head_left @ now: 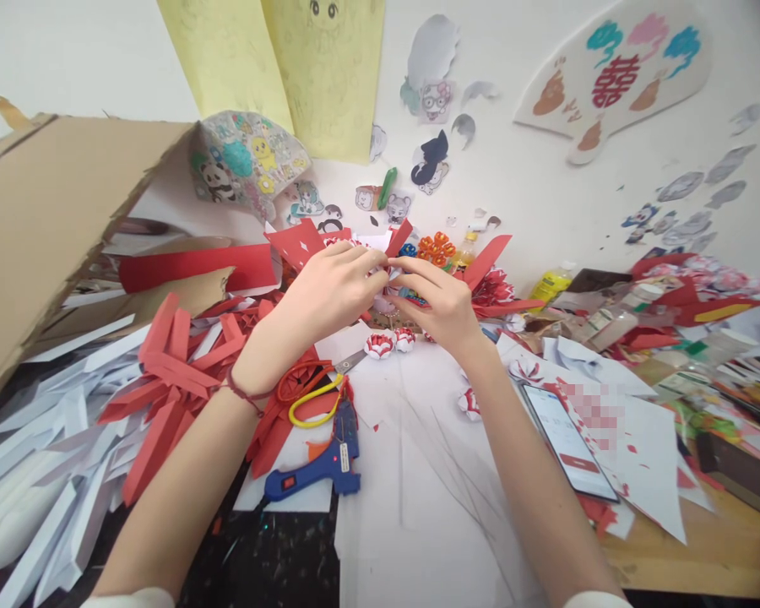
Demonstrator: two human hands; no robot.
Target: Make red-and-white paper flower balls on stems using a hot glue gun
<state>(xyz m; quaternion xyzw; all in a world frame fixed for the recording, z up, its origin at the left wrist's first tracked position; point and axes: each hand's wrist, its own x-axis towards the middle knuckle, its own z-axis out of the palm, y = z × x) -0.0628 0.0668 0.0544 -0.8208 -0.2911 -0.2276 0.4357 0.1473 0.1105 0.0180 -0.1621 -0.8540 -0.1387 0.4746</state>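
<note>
My left hand [345, 283] and my right hand [436, 306] meet at the far side of the white work surface, fingertips almost touching. Both are closed in a pinch. Whatever lies between the fingers is too small or hidden to name. Directly behind them stand red paper sheets [301, 243] and red-and-white paper flowers, partly covered by my hands. Below the fingers, small red-and-white paper flowers [378, 345] rest on the white paper. A blue glue gun [317, 473] lies beside my left forearm, with yellow-and-orange-handled scissors [317, 405] just beyond it.
Folded red paper strips [171, 371] and white paper strips [69, 473] pile up on the left, beneath a cardboard box [69, 219]. Thin wires [447, 460] lie on the white paper. A phone [567, 439] sits right of my right forearm. Bottles and more flowers crowd the right.
</note>
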